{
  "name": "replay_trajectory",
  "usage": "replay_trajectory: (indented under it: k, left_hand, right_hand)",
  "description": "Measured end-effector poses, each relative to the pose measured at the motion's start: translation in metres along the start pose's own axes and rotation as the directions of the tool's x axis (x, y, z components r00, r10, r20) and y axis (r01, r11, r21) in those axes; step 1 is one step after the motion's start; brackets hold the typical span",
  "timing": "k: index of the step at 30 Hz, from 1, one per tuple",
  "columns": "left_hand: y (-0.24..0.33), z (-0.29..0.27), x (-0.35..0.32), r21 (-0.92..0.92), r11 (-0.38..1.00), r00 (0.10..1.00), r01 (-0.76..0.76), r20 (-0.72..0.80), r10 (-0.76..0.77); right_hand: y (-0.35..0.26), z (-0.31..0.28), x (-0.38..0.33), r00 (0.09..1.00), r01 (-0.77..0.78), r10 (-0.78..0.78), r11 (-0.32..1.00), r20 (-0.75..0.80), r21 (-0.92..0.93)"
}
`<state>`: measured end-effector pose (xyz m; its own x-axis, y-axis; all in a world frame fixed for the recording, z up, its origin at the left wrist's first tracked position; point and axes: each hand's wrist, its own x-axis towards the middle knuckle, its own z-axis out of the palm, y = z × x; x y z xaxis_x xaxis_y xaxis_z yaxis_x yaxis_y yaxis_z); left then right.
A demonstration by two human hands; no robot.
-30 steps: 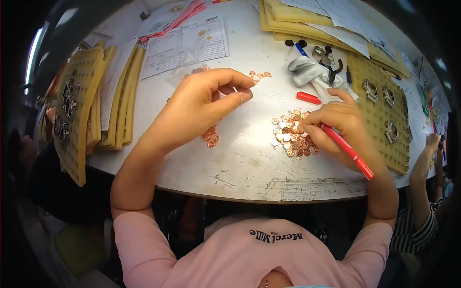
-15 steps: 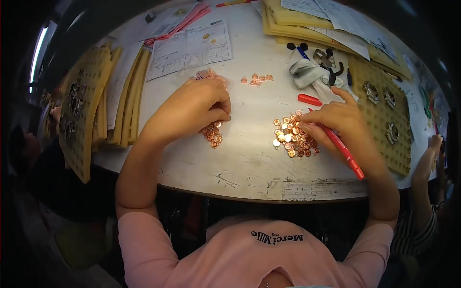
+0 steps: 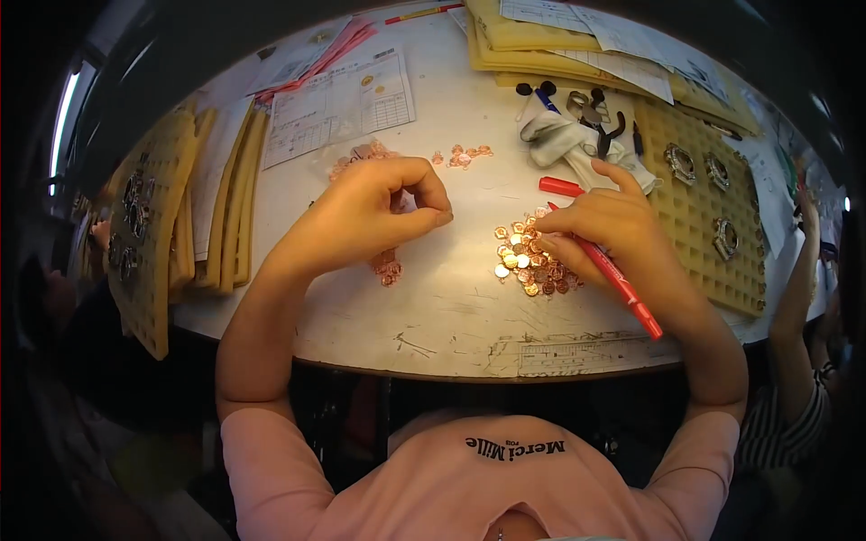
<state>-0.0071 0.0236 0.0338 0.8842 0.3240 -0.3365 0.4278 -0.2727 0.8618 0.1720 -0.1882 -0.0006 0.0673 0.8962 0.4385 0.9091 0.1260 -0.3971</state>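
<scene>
My left hand [image 3: 377, 209] hovers above the table with thumb and forefinger pinched together; anything between the tips is too small to make out. Beneath it lies a small heap of copper-coloured discs [image 3: 388, 272], partly hidden by the hand. A red marker pen [image 3: 634, 302] is held in my right hand [image 3: 618, 230], slanting across the palm toward me. The right thumb and forefinger come together at the edge of a larger pile of shiny copper discs [image 3: 532, 270]. Beyond this pile lies a red pen cap [image 3: 559, 187].
Loose copper pieces [image 3: 465, 156] and a clear bag [image 3: 361, 153] of more lie farther back. Yellow foam trays [image 3: 158, 225] stand at left. Another foam tray [image 3: 699, 216] at right carries watch cases. A whitish cloth [image 3: 559, 142], tools and papers [image 3: 343, 104] lie behind.
My left hand has moved right, away from the left heap, uncovering less of it toward me. The right hand stays at its pile with the marker. The whole view has shifted slightly.
</scene>
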Motion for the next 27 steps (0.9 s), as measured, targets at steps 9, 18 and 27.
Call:
replay_trajectory:
  k: [9,18,27]
  left_hand:
    - [-0.019,0.031,0.008,-0.571,0.819,0.971,0.048,0.220,0.096]
    - [-0.025,0.037,0.010,-0.613,0.790,0.961,0.000,0.219,0.170]
    - [-0.023,0.039,0.009,-0.604,0.797,0.967,-0.005,0.199,0.156]
  right_hand:
    - [-0.001,0.010,0.002,0.997,0.032,-0.030,0.999,-0.065,0.025]
    - [-0.003,0.011,0.002,0.997,0.054,-0.052,0.998,-0.053,0.042]
    - [-0.004,0.016,0.001,0.996,0.075,-0.070,0.995,-0.063,0.072]
